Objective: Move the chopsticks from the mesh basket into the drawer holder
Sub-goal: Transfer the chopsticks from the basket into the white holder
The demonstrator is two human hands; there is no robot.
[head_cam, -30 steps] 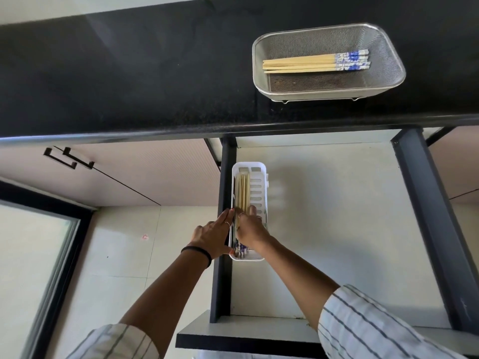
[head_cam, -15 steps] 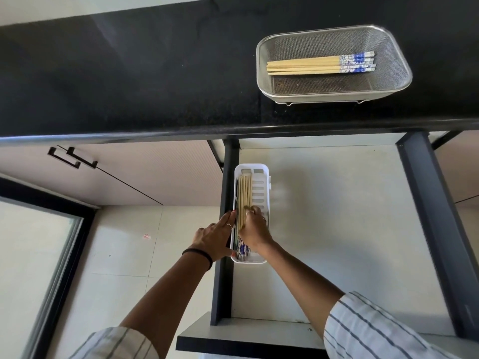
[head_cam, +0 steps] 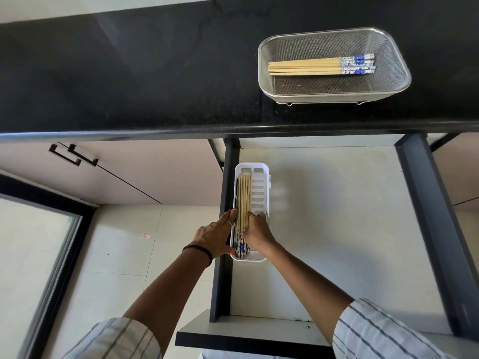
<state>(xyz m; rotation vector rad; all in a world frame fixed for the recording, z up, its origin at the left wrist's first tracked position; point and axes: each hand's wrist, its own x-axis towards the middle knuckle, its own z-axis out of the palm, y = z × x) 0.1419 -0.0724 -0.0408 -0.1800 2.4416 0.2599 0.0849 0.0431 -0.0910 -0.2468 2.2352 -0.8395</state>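
A white slotted drawer holder (head_cam: 260, 189) lies along the left side of the open drawer (head_cam: 337, 229). A bundle of bamboo chopsticks (head_cam: 243, 198) with blue-patterned ends lies in its left half. My right hand (head_cam: 258, 233) has its fingers curled over the near part of that bundle. My left hand (head_cam: 216, 235) lies flat against the holder's left wall, fingers stretched out. Up on the black counter, a metal mesh basket (head_cam: 388, 45) holds several more chopsticks (head_cam: 305, 66) lying crosswise.
The black countertop (head_cam: 129, 73) overhangs the drawer's far end. Dark drawer rails (head_cam: 430, 224) run along both sides. White cabinet doors with black handles (head_cam: 74, 155) stand at the left, above a pale tiled floor (head_cam: 116, 255).
Both hands stay at the holder. My right fingers have crept slightly forward along the bundle, and the chopsticks now lie straighter against the left wall.
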